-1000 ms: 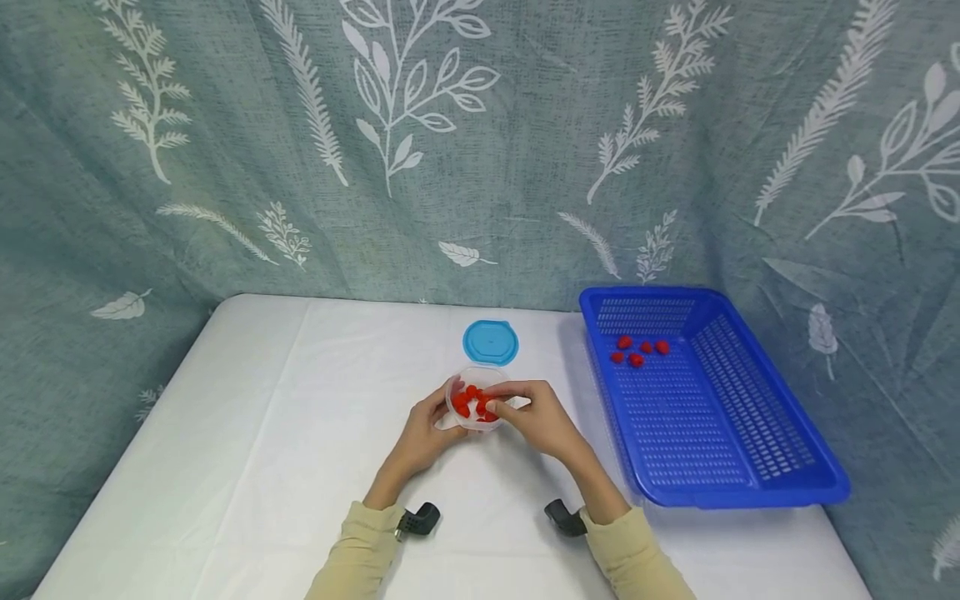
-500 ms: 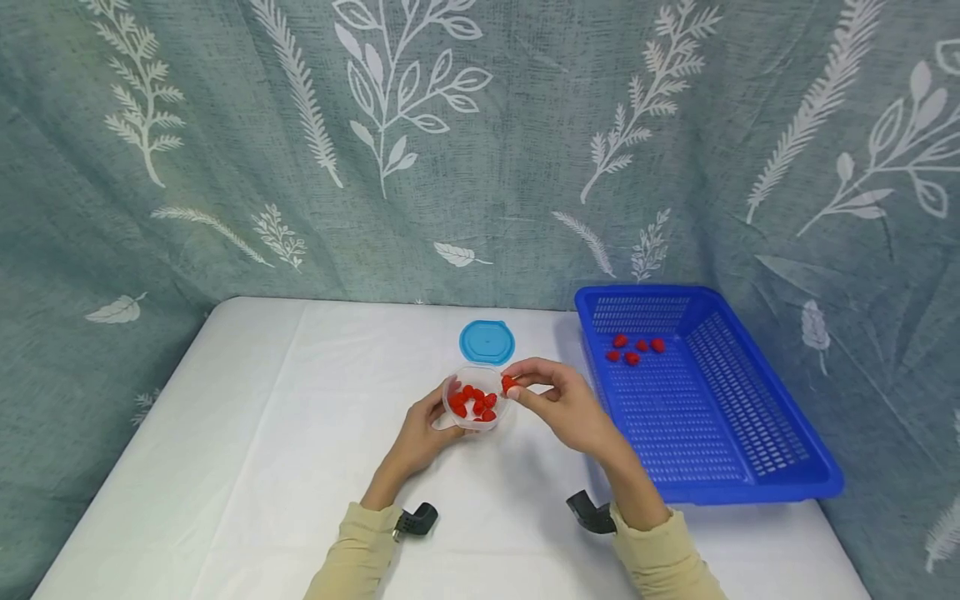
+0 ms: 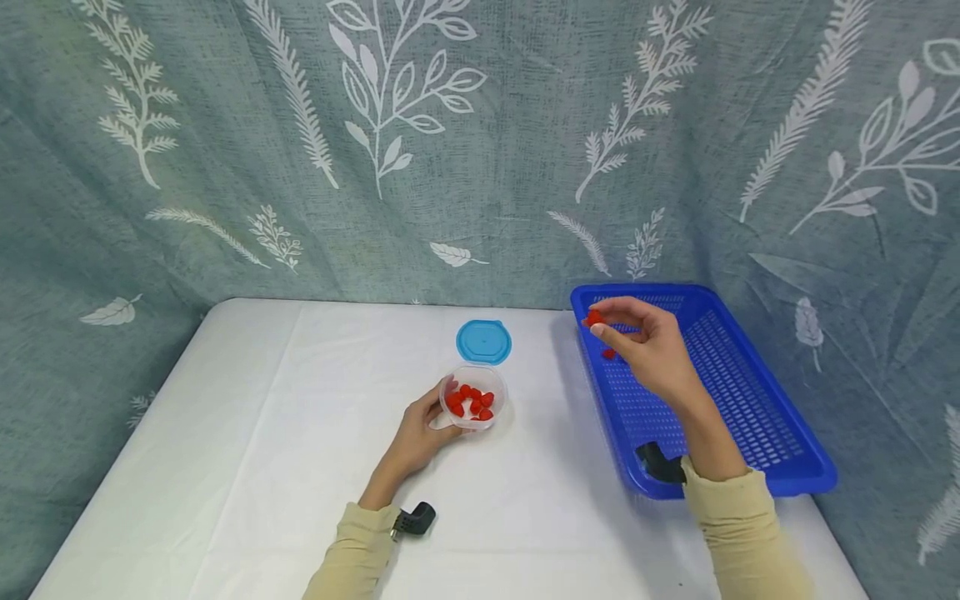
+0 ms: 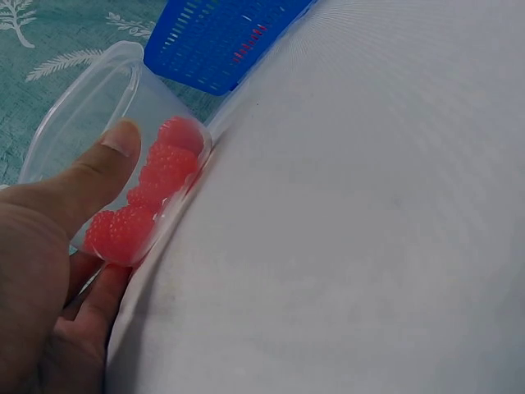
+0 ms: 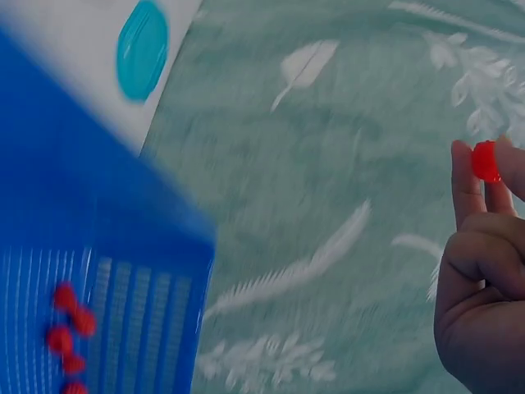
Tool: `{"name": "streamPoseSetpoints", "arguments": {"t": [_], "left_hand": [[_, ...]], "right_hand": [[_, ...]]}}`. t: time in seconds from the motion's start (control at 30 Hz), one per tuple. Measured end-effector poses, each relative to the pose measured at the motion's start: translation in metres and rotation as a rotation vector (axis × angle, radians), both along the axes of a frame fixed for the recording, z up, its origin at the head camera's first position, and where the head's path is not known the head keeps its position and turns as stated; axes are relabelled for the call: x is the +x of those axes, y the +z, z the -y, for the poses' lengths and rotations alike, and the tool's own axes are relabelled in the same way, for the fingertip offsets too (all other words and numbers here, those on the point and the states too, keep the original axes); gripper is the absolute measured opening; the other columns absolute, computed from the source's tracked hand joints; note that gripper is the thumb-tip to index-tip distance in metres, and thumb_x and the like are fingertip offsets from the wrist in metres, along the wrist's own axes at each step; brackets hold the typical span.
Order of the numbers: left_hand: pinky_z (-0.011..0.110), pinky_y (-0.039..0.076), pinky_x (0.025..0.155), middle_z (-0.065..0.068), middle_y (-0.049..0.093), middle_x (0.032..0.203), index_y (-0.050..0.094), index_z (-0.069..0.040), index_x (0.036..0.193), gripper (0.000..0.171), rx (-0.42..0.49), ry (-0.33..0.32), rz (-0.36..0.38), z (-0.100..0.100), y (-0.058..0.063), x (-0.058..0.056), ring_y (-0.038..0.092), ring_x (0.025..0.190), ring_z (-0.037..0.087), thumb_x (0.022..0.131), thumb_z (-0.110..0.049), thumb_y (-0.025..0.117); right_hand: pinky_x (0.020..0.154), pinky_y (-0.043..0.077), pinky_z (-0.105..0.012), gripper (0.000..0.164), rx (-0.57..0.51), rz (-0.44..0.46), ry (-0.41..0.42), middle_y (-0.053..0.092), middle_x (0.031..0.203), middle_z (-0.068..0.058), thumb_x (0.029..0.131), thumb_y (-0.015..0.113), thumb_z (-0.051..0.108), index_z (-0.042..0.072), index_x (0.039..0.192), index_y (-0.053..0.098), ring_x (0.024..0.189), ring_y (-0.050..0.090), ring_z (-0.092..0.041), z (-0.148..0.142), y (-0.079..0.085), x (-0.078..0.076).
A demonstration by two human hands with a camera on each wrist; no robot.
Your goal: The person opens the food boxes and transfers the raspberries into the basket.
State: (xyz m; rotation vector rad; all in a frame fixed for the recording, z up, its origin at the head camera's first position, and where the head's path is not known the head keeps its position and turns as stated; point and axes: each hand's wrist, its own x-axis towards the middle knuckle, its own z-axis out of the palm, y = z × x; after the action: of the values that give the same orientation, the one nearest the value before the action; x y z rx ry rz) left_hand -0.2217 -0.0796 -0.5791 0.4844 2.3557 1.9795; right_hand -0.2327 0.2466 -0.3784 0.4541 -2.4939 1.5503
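Note:
My left hand [image 3: 414, 433] grips a clear plastic tub [image 3: 497, 388] from its left side, thumb along the near wall in the left wrist view. Several raspberries [image 4: 171, 164] lie on the tub's floor. Between thumb and fingertips, my right hand [image 3: 660, 354] pinches a single raspberry [image 5: 486, 162]. That hand hangs over the far left part of a blue basket [image 3: 757, 433]. More raspberries [image 5: 61, 338] lie inside the basket; in the head view the right hand hides most of them.
A round blue lid [image 3: 483, 342] lies on the white-covered table [image 3: 225, 433] just beyond the tub. Green leaf-patterned cloth [image 3: 495, 167] hangs behind the table and along its sides. The basket's raised walls stand at the right edge.
My right hand has lifted a raspberry out of the tub and carried it right, over the basket. The left hand still holds the tub in nearly the same spot.

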Motion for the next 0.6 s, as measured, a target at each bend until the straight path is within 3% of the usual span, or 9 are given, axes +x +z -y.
{"name": "streamPoseSetpoints", "arguments": {"t": [0.13,0.33,0.4,0.6], "left_hand": [[0.045,0.039,0.117,0.020,0.047,0.154,0.040,-0.003,0.155,0.082,0.013,0.005,-0.005,-0.001,0.000,0.000,0.046,0.142,0.036,0.082,0.006,0.078],[0.044,0.038,0.117,0.020,0.047,0.154,0.040,-0.002,0.155,0.082,0.002,0.020,-0.007,-0.002,0.000,0.000,0.046,0.143,0.036,0.082,0.006,0.077],[0.044,0.038,0.118,0.019,0.048,0.154,0.040,-0.004,0.155,0.083,0.002,0.016,-0.008,-0.002,0.001,0.000,0.046,0.143,0.035,0.082,0.004,0.078],[0.042,0.038,0.118,0.015,0.047,0.156,0.039,-0.007,0.156,0.083,-0.009,0.002,0.000,0.000,0.000,0.000,0.044,0.145,0.032,0.084,-0.001,0.079]], "right_hand": [[0.057,0.053,-0.018,0.032,0.043,-0.001,-0.078,0.073,0.103,0.007,0.098,0.069,0.018,0.002,0.125,0.066,0.089,0.070,-0.001,-0.024,-0.003,-0.020],[0.073,0.047,-0.014,0.037,0.098,0.010,-0.210,0.070,0.101,0.016,0.096,0.072,0.026,0.002,0.123,0.068,0.098,0.062,0.002,-0.060,-0.031,-0.053],[0.081,0.045,-0.013,0.036,0.104,0.025,-0.238,0.069,0.100,0.012,0.096,0.072,0.026,0.000,0.121,0.069,0.097,0.061,0.001,-0.071,-0.042,-0.061],[0.075,0.045,-0.013,0.038,0.182,0.106,-0.261,0.071,0.101,0.004,0.097,0.071,0.024,-0.005,0.122,0.068,0.090,0.056,0.006,-0.101,-0.069,-0.074]]}}
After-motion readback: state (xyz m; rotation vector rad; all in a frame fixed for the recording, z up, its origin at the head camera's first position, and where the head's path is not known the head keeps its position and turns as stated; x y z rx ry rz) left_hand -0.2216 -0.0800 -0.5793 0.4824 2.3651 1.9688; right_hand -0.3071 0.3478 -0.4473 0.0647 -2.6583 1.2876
